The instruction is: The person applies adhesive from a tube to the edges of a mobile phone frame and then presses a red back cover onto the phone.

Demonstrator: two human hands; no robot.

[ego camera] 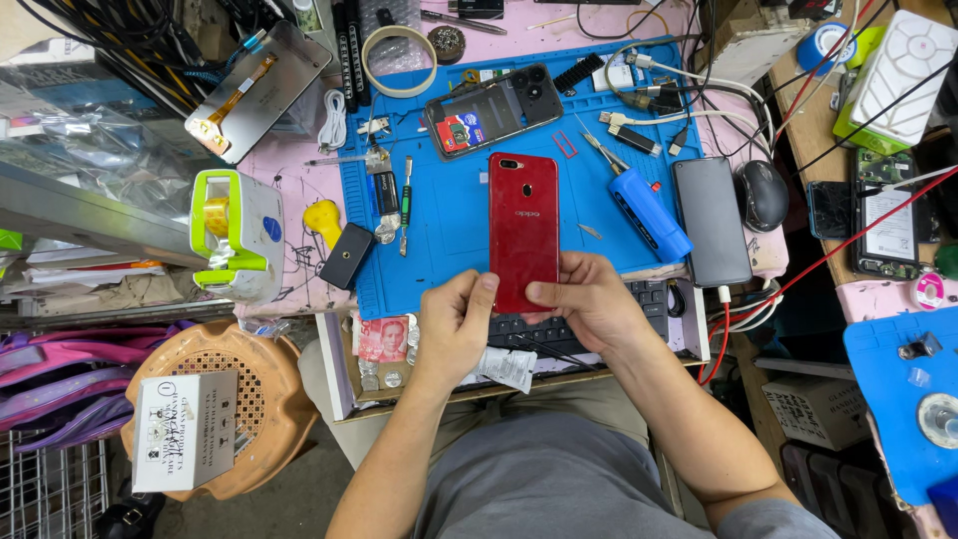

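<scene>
Glossy red phone (pixel 524 225), matt blue mat (pixel 454 230)

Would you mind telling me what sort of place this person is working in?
Most likely a phone repair bench. Both hands, left hand and right hand, hold a red phone back-up over a blue work mat, beside an opened phone and a blue screwdriver.

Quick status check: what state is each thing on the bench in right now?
Red phone: back up, held at its near end by both hands.
Left hand: gripping the phone.
Right hand: gripping the phone.
Opened phone: back off, insides showing.
Black phone: lying flat, screen dark.
Blue screwdriver: lying on the mat.
</scene>
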